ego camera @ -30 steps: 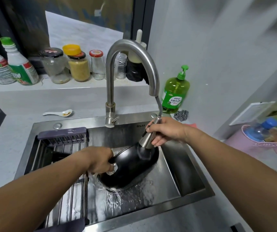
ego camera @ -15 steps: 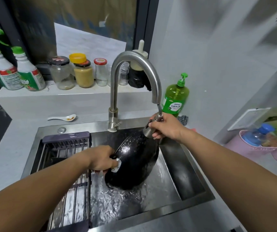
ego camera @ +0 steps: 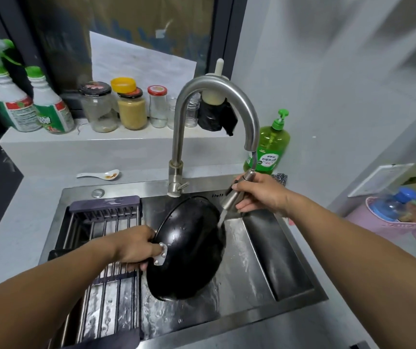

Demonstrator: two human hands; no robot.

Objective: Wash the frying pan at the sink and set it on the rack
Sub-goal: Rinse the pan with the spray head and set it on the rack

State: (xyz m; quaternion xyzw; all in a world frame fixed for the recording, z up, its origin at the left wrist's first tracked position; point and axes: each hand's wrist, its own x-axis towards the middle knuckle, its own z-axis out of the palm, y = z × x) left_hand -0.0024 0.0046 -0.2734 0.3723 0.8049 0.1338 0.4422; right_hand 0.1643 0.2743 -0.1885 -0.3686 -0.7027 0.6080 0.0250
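A person's left hand (ego camera: 136, 248) is gripping the black frying pan (ego camera: 189, 248) where its handle meets the rim, fingers curled round the handle and thumb lying by the riveted metal bracket (ego camera: 161, 254). The pan is standing tilted on its edge inside the steel sink (ego camera: 264, 268), its dark underside facing the camera. The right hand (ego camera: 262, 191) is holding the pull-out spray head (ego camera: 237, 192) of the faucet (ego camera: 217, 96) — fingers wrapped around it — and a thin stream of water is running down along the pan's right rim onto the sink floor. Water is pooling beneath the pan.

Just left of the pan, a dark slatted drying rack (ego camera: 106, 222) is sitting across the left part of the sink, with the left forearm passing over it. Behind the sink, on the counter, a white spoon (ego camera: 101, 174) is lying, and a green dish soap bottle (ego camera: 269, 144) is standing by the wall. Jars (ego camera: 116, 107) and two spray bottles (ego camera: 28, 96) are lining the ledge above — a pink basket (ego camera: 390, 222) is standing far right.
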